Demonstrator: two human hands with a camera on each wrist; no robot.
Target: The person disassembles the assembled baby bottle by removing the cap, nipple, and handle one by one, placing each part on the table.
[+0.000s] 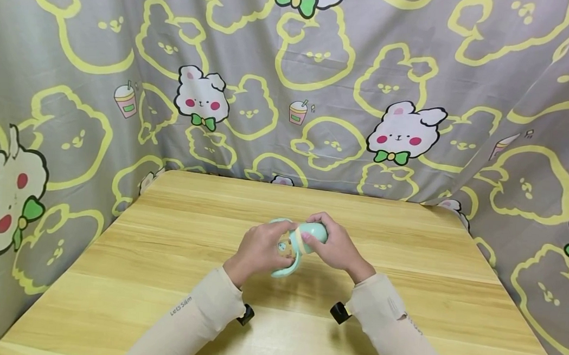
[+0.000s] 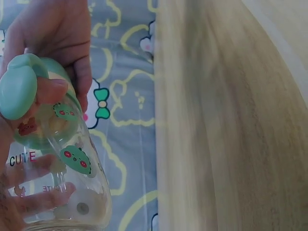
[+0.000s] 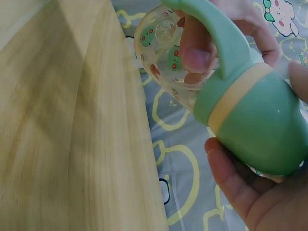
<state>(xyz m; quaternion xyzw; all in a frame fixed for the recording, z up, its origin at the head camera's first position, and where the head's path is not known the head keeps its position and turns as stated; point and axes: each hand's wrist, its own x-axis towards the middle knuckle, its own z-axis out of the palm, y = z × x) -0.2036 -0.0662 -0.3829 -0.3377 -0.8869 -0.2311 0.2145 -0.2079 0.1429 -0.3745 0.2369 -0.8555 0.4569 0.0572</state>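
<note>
In the middle of the head view, above the wooden desk (image 1: 170,279), both hands hold a baby bottle (image 1: 294,242) lying sideways between them. The left hand (image 1: 259,249) curls round its clear printed body (image 2: 72,178); the right hand (image 1: 337,249) wraps the mint-green cap (image 3: 255,125) with the cream ring (image 3: 236,96). A green handle (image 3: 216,33) arches over the body. The step looks like twisting the cap against the body; the next move would call for a firm hold left and a turning wrist right.
</note>
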